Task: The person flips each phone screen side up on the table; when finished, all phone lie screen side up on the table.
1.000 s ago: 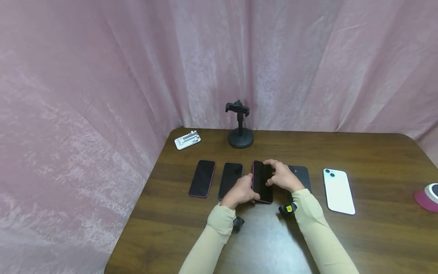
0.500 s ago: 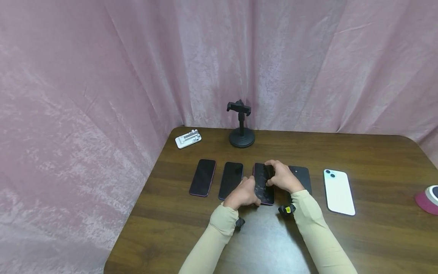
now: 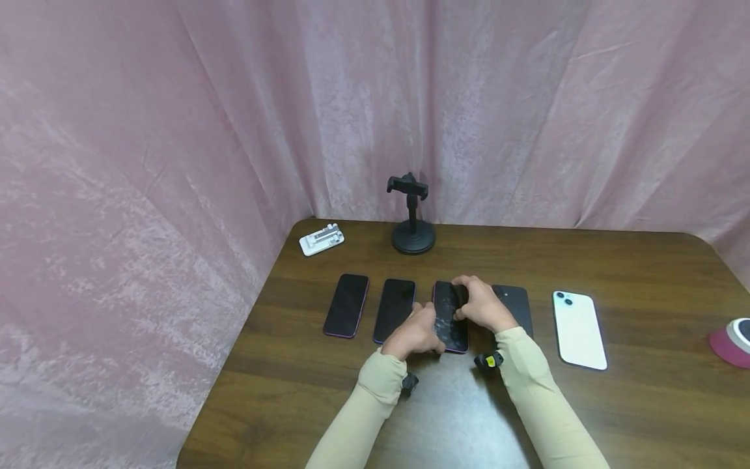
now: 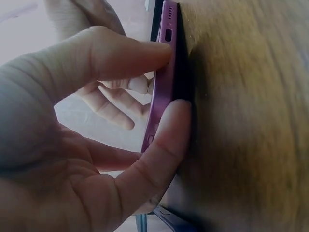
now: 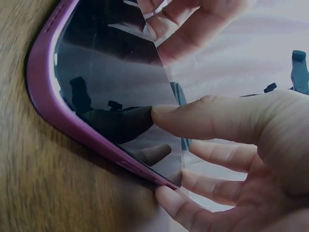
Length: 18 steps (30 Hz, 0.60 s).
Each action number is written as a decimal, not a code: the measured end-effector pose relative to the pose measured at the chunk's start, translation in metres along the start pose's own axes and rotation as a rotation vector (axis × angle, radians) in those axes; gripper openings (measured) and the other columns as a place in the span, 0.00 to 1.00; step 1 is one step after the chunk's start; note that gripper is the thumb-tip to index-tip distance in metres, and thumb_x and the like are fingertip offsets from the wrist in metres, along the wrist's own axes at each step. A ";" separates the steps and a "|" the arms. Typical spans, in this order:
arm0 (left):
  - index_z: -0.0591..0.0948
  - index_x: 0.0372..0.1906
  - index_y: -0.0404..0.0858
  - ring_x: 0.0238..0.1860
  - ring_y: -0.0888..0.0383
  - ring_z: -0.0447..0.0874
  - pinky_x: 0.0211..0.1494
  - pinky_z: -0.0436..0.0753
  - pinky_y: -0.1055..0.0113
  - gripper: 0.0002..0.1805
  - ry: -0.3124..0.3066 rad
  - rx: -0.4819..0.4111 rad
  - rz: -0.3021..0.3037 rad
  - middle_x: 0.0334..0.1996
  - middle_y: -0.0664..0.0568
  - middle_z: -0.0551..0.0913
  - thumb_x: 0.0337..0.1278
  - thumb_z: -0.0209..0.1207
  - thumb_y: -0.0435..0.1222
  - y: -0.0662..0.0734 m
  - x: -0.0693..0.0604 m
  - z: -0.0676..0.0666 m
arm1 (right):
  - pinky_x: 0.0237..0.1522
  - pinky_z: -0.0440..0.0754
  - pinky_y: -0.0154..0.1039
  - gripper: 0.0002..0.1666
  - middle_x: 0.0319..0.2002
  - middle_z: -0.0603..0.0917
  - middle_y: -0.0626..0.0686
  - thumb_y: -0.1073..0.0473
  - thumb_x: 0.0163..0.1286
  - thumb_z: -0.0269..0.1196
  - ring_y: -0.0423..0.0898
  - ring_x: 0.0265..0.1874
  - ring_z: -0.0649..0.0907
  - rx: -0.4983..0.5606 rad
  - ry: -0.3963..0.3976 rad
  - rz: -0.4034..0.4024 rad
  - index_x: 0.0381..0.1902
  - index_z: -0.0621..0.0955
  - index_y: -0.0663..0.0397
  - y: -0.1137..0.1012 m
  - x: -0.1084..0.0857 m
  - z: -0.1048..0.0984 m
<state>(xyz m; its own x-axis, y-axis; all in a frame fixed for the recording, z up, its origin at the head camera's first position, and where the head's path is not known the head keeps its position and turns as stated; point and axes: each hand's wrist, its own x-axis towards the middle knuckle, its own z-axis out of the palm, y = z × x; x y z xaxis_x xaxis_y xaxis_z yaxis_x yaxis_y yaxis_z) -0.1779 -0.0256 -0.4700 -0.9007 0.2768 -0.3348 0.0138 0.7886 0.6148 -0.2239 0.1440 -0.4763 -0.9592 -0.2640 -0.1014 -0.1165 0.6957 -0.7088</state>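
Observation:
A black-screened smartphone (image 3: 448, 326) with a purple-pink frame lies screen up on the table. My left hand (image 3: 415, 331) holds its near left corner, and in the left wrist view the thumb and a finger press its frame (image 4: 161, 92). At the far right side of the phone, my right hand (image 3: 482, 305) curls its fingers along the edge. The right wrist view has that thumb (image 5: 174, 121) at the glass and a fingertip (image 5: 169, 195) by the frame. Pale patches mark the screen; whether they are reflections or a film, I cannot tell.
Two dark phones (image 3: 347, 305) (image 3: 394, 309) lie to the left. A dark grey phone (image 3: 515, 301) is partly under my right arm, with a white phone (image 3: 580, 331) beyond. Behind stand a black phone holder (image 3: 413, 238) and a white folding stand (image 3: 321, 240). A pink-and-white object (image 3: 732, 342) sits far right.
The phone's screen went from plain black to patchy pale a half second ago. My left hand has shifted slightly along its edge; the right hand has barely moved.

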 end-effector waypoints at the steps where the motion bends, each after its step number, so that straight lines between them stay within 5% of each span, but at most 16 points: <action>1: 0.63 0.72 0.25 0.45 0.48 0.76 0.50 0.80 0.59 0.51 -0.002 0.003 0.001 0.57 0.35 0.67 0.42 0.78 0.31 0.000 0.000 0.000 | 0.54 0.77 0.60 0.42 0.58 0.75 0.70 0.74 0.50 0.74 0.64 0.53 0.76 0.003 0.002 0.005 0.65 0.74 0.68 0.000 0.000 0.001; 10: 0.66 0.69 0.24 0.53 0.48 0.76 0.55 0.80 0.60 0.47 0.016 0.112 0.013 0.62 0.34 0.68 0.45 0.78 0.33 0.001 0.002 -0.001 | 0.55 0.75 0.60 0.42 0.61 0.73 0.71 0.73 0.49 0.74 0.65 0.56 0.75 -0.009 0.023 0.016 0.65 0.74 0.68 -0.001 0.001 0.004; 18: 0.62 0.74 0.27 0.54 0.47 0.77 0.56 0.79 0.57 0.50 0.002 0.090 -0.016 0.67 0.32 0.64 0.49 0.76 0.37 0.003 0.000 -0.002 | 0.55 0.75 0.60 0.42 0.60 0.74 0.71 0.73 0.51 0.74 0.65 0.55 0.75 0.001 0.020 0.006 0.65 0.74 0.68 -0.001 -0.001 0.002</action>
<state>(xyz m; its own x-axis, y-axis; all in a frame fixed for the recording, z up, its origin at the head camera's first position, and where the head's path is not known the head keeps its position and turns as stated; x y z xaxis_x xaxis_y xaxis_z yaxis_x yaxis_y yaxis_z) -0.1790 -0.0245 -0.4670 -0.9021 0.2628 -0.3421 0.0386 0.8390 0.5428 -0.2222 0.1426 -0.4768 -0.9648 -0.2464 -0.0915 -0.1108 0.6967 -0.7087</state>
